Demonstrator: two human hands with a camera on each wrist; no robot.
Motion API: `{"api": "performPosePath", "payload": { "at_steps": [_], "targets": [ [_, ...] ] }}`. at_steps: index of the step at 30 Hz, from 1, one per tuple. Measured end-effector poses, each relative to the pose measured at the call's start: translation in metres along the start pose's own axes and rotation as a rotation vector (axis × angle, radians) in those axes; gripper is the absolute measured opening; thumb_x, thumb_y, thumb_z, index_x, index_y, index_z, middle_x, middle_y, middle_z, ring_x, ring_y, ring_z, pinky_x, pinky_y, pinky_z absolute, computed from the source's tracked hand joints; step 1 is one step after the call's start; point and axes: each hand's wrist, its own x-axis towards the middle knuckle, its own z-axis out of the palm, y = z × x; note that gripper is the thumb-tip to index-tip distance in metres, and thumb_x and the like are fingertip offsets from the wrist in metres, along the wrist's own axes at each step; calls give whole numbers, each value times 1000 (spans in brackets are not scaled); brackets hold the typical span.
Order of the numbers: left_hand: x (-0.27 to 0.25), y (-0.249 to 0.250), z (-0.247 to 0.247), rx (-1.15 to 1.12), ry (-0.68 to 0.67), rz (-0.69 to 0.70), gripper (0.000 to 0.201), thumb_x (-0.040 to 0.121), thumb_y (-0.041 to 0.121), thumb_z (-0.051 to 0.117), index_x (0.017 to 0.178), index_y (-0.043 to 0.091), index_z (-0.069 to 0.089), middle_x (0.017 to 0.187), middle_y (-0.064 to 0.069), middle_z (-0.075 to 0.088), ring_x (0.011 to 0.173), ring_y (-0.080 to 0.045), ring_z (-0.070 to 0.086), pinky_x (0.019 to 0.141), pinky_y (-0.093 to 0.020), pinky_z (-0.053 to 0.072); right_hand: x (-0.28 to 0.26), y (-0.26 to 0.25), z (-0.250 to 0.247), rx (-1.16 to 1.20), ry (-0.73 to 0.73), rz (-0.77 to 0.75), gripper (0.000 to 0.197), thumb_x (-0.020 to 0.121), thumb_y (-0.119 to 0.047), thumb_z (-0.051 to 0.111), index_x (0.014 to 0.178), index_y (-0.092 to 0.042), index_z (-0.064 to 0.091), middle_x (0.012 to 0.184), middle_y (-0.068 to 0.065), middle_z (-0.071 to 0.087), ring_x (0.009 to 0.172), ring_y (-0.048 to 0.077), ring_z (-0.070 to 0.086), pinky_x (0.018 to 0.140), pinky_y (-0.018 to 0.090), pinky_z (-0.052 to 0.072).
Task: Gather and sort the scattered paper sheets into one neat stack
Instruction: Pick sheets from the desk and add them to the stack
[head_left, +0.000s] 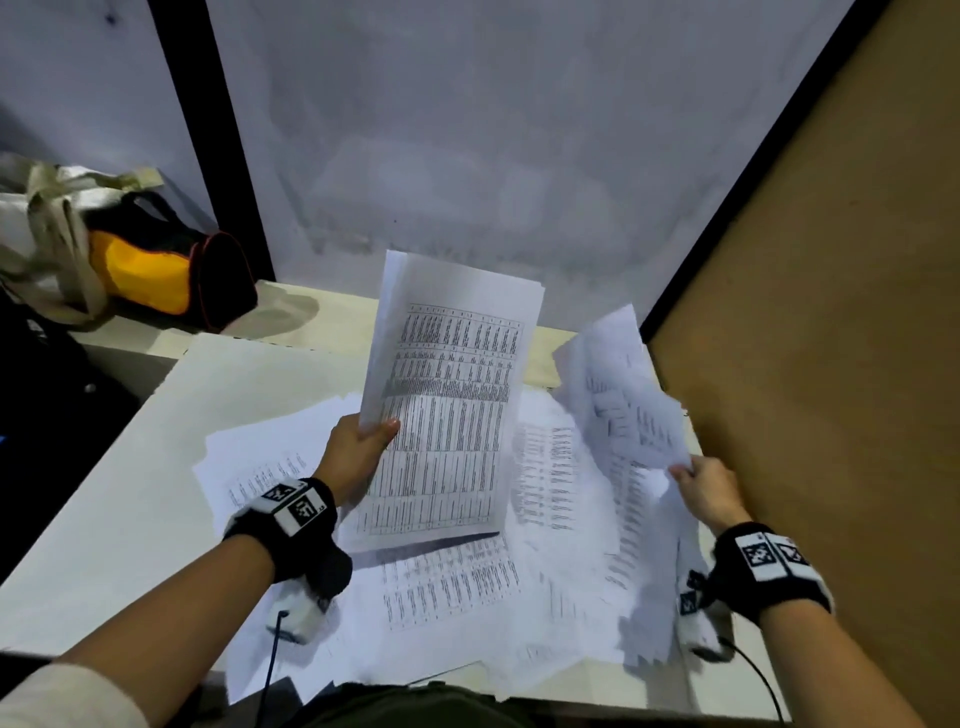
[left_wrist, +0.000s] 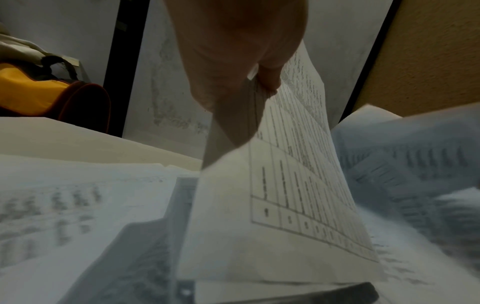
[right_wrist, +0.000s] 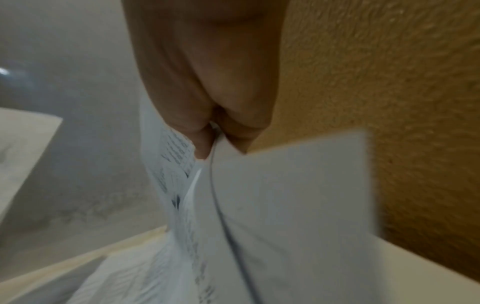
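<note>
My left hand grips a gathered stack of printed sheets by its left edge and holds it up, tilted, above the table; the left wrist view shows the thumb pressed on the stack. My right hand pinches a couple of loose printed sheets by a corner, lifted at the right; in the right wrist view the fingertips clamp those sheets, blurred. More scattered sheets lie overlapping on the table beneath both hands.
The pale table has a bare stretch at the left. A yellow and black bag with a cloth tote sits at the back left. A grey partition stands behind, a brown board wall close on the right.
</note>
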Motion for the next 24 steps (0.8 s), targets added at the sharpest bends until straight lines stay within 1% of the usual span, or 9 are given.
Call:
{"api": "performPosePath", "payload": {
  "at_steps": [4,6,7,9,13,16,18,22,24],
  "targets": [
    [-5,4,3,12,-8,33,32,93,21,53,65,11,43,58,-5,35,51,-16,33,42,-17,30,-6,10,28,41,29,110,27,94,-11,50,102,12,61,107,30,62,102,42,57,76,34,39],
    [-6,4,5,25,-14,38,34,93,21,53,63,13,41,56,-2,33,49,-14,31,41,-17,30,-10,8,37,3,-34,82,25,93,-12,51,97,11,61,104,27,62,105,41,56,79,34,39],
    [-7,4,5,27,-14,35,33,93,21,53,63,13,41,56,-2,33,49,-14,31,43,-20,30,-9,6,38,17,-8,70,26,93,-12,51,100,12,61,107,29,62,107,41,56,82,35,40],
    [-9,3,5,26,-8,31,32,93,22,53,63,13,42,56,-1,34,49,-14,31,46,-23,30,-8,1,26,41,86,94,30,94,-10,48,106,15,59,114,33,59,109,44,54,87,39,41],
    [-8,-4,2,37,-14,9,31,92,23,53,66,12,43,56,-2,34,48,-15,31,46,-24,30,5,4,-11,25,185,108,30,95,-12,46,107,12,61,112,35,59,104,45,55,81,38,42],
    [-6,-8,2,17,-2,-19,33,92,23,53,64,12,40,53,-2,30,44,-14,28,38,-21,27,9,-1,-25,-16,191,37,28,95,-12,47,106,10,61,109,33,62,102,42,57,83,37,43],
    [-4,-10,5,-7,-4,-39,33,92,23,54,64,12,40,52,-2,30,43,-14,28,38,-20,27,7,-9,-33,-23,221,-1,27,95,-10,46,104,10,61,107,31,63,101,41,57,83,38,43],
    [-1,-6,10,-4,-22,-37,34,92,24,54,64,12,39,52,-1,28,43,-14,27,41,-21,26,4,-33,-68,-12,256,-133,22,94,-9,50,98,9,63,99,25,65,86,27,54,74,30,35],
    [1,-2,12,4,-29,-21,34,92,24,54,63,12,39,52,-1,28,43,-14,27,41,-20,26,-2,-47,-100,39,246,-227,18,92,-8,53,94,6,65,86,13,69,79,16,53,69,25,36]
  ]
}}
